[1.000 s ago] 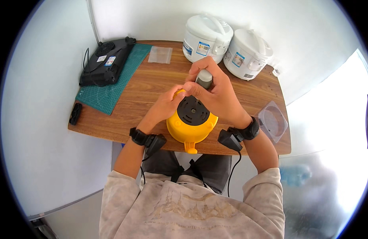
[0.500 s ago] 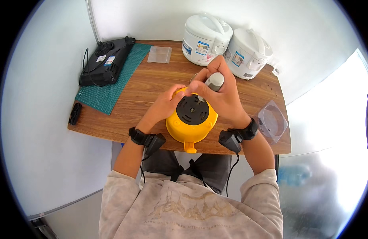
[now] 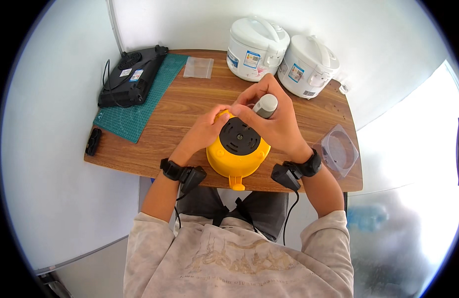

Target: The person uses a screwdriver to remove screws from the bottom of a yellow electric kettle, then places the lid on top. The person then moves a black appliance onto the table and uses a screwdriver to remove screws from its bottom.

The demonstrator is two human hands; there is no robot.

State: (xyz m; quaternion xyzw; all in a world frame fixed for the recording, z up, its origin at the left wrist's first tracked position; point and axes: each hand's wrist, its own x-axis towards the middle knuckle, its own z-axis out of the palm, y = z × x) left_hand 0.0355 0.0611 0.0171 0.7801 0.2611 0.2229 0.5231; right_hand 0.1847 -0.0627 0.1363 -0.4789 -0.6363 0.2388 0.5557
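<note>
A yellow round plastic housing [image 3: 238,163] with a slotted black disc [image 3: 235,140] and a small centre fitting sits near the table's front edge, its tab pointing toward me. My left hand [image 3: 203,129] grips the housing's upper-left rim. My right hand [image 3: 274,124] is wrapped round the grey handle of a screwdriver-like tool [image 3: 266,104] held over the disc. Its thin shaft is largely hidden by my fingers, and I cannot tell whether the tip touches the fitting.
Two white rice cookers [image 3: 256,52] stand at back right. A clear plastic piece [image 3: 338,151] lies right. A black appliance [image 3: 127,82] rests on a green mat [image 3: 120,124] at left, near a small black object [image 3: 94,141]. A clear bag [image 3: 198,67] lies on the wooden table [image 3: 165,139].
The tool's handle has tilted to the right, away from the upright position of a second ago, and dropped slightly since half a second ago. My left hand stays on the housing.
</note>
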